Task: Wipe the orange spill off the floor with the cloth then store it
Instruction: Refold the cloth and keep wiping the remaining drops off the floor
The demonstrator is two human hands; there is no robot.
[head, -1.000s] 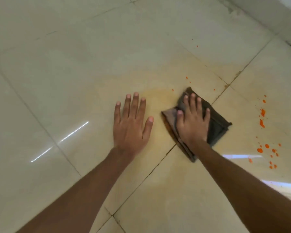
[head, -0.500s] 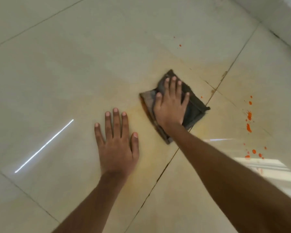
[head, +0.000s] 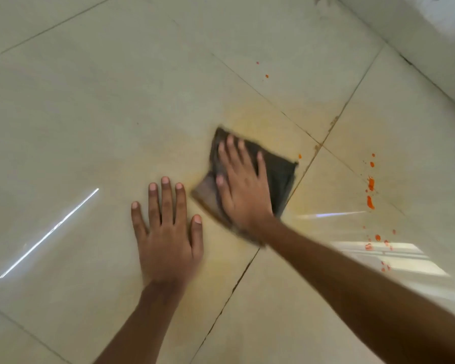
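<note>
A dark grey folded cloth lies flat on the beige floor tiles. My right hand presses down on it with fingers spread, and its edges are blurred with motion. My left hand rests flat on the floor just left of the cloth, fingers apart, holding nothing. A pale yellow-orange smear covers the tile around the cloth. Bright orange spill drops sit on the floor to the right, apart from the cloth. One small orange drop lies by the cloth's far right corner.
Two tiny orange specks sit farther away on the tile. A white wall base runs across the top right corner. Dark grout lines cross beside the cloth. Window glare reflects at the right.
My right hand pushed the cloth away, then drew it back slightly toward my left hand. My left hand stays planted on the floor. The view has shifted a little.
</note>
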